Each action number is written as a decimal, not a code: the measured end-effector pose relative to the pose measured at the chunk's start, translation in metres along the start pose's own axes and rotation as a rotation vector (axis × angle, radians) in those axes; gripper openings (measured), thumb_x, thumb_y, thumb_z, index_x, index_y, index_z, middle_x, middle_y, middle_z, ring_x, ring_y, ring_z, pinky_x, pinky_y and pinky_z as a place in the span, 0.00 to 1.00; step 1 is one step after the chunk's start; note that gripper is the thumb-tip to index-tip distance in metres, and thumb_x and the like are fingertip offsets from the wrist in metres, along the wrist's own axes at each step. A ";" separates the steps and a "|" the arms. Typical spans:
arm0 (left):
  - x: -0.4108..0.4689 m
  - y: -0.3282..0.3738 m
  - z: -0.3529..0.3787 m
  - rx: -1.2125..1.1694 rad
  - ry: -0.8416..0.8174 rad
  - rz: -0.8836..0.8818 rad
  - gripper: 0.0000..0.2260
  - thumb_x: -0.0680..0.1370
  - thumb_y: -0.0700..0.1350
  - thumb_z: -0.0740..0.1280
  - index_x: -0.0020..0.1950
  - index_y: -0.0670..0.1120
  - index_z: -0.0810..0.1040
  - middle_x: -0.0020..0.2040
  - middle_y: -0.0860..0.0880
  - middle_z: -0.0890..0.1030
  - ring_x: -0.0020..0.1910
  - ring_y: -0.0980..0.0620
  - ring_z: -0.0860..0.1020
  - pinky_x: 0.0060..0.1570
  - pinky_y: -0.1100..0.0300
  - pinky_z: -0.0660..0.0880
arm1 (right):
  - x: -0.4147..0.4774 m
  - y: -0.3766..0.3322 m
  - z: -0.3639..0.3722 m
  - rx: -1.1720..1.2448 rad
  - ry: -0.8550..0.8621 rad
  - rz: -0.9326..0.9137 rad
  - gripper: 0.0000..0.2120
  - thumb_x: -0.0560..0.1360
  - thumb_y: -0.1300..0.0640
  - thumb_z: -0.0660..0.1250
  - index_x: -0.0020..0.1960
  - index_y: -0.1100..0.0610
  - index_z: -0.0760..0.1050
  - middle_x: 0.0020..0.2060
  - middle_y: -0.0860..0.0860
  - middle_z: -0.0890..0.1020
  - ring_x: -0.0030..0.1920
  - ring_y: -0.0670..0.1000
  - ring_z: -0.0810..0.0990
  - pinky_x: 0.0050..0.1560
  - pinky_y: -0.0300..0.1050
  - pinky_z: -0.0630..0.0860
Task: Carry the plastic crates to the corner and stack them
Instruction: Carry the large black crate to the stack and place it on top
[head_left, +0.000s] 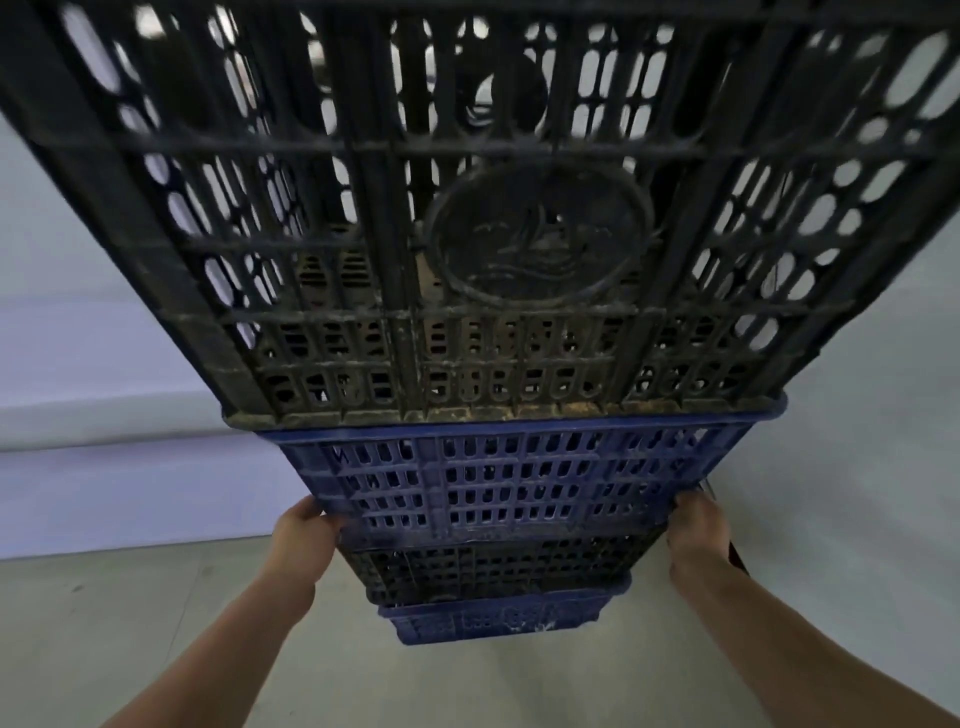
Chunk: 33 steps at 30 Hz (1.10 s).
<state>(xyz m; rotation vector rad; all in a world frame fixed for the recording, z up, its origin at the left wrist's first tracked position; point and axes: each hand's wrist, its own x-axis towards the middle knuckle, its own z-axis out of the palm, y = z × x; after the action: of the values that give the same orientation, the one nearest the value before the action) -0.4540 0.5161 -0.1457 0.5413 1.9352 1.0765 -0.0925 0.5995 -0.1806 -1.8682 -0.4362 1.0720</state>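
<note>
— Where are your hands?
— Arms stretched forward: my left hand (301, 540) and right hand (698, 535) clamp opposite sides of the blue crate (498, 483).
— And the stack?
— On the floor (130, 634) by the wall (104, 467) — black crate (467, 234) on top.

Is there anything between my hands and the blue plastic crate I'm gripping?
Nothing visible. The left hand and right hand rest directly on the side edges of the upper blue slotted plastic crate, under the large black plastic crate.
</note>
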 end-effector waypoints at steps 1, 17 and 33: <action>-0.008 0.010 -0.007 -0.034 0.017 0.021 0.13 0.80 0.29 0.56 0.57 0.40 0.77 0.53 0.43 0.79 0.45 0.47 0.75 0.51 0.50 0.69 | -0.011 -0.011 -0.005 0.087 -0.014 0.001 0.10 0.82 0.61 0.56 0.46 0.58 0.74 0.34 0.53 0.73 0.33 0.53 0.68 0.34 0.48 0.64; -0.125 0.171 -0.068 -0.190 0.003 0.149 0.26 0.83 0.62 0.50 0.78 0.53 0.61 0.75 0.47 0.69 0.72 0.43 0.67 0.72 0.39 0.61 | -0.104 -0.184 -0.060 0.253 -0.198 -0.189 0.30 0.79 0.33 0.56 0.69 0.51 0.78 0.62 0.52 0.83 0.61 0.58 0.81 0.61 0.58 0.77; -0.143 0.318 -0.162 -0.525 -0.101 0.136 0.23 0.81 0.58 0.54 0.72 0.49 0.72 0.63 0.48 0.78 0.64 0.44 0.74 0.64 0.40 0.66 | -0.163 -0.334 -0.118 0.500 -0.035 -0.290 0.20 0.73 0.36 0.59 0.55 0.48 0.77 0.53 0.50 0.79 0.51 0.47 0.76 0.50 0.47 0.67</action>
<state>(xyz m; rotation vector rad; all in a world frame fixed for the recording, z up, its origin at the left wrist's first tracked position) -0.5168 0.5103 0.2342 0.4236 1.4616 1.5455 -0.0445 0.6029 0.2061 -1.3028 -0.4005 0.9154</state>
